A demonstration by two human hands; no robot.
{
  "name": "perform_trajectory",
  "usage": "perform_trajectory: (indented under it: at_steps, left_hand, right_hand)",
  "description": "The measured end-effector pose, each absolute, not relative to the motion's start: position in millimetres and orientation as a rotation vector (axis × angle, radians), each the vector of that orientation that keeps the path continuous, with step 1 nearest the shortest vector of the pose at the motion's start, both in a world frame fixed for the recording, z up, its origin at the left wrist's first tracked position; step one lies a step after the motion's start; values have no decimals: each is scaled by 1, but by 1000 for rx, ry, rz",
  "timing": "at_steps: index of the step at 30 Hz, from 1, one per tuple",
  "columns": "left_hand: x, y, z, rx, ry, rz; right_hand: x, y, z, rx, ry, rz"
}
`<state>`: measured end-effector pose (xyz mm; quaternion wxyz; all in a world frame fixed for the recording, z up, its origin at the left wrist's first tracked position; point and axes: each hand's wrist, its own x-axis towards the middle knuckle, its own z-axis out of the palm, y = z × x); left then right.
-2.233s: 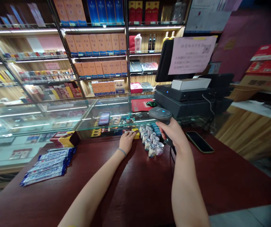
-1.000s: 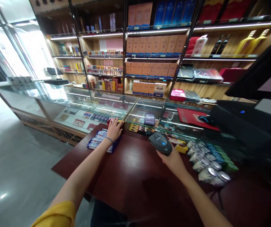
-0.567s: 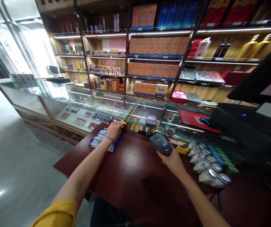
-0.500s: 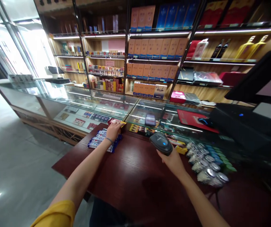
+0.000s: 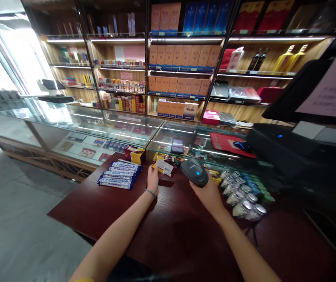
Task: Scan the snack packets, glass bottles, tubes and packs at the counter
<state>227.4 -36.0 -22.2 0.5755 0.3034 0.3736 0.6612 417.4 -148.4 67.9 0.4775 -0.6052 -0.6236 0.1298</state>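
Observation:
My left hand [image 5: 153,178] grips one end of a flat yellow and dark red snack packet [image 5: 164,167], holding it above the table with a white barcode label facing up. A black handheld barcode scanner [image 5: 195,172] is in my right hand [image 5: 207,192], its head pointing left toward the packet, a short gap apart. A blue light glows on the scanner. Left of my left hand, several blue and white wrapped bars [image 5: 120,174] lie in a row. Just behind them stand stacks of red and yellow packets [image 5: 135,154], touching the display case.
The dark red table [image 5: 168,219] meets a glass display case [image 5: 118,129]. Silver-lidded jars [image 5: 241,201] stand on the right, before a black monitor [image 5: 300,94]. A small device with a lit screen [image 5: 177,146] sits on the glass. Shelves of boxes [image 5: 182,56] rise behind.
My left hand has come away from the stacked packets, moving right with one packet in its grip. The scanner stays in my right hand. The whole view has turned slightly right.

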Motion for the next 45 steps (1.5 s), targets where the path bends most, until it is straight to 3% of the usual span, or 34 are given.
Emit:
perform_trajectory:
  at_steps: [14,33,45]
  left_hand:
    - [223,-36,-35,532,759,1490]
    - [224,-38,-34,632,754,1532]
    - [259,-21,4,839,805,1608]
  right_hand:
    - [408,-148,70,-1888,-1811,509]
    - [431,-148,84,-1715,-1672,491]
    - [486,-163,128,-1627,-1410,557]
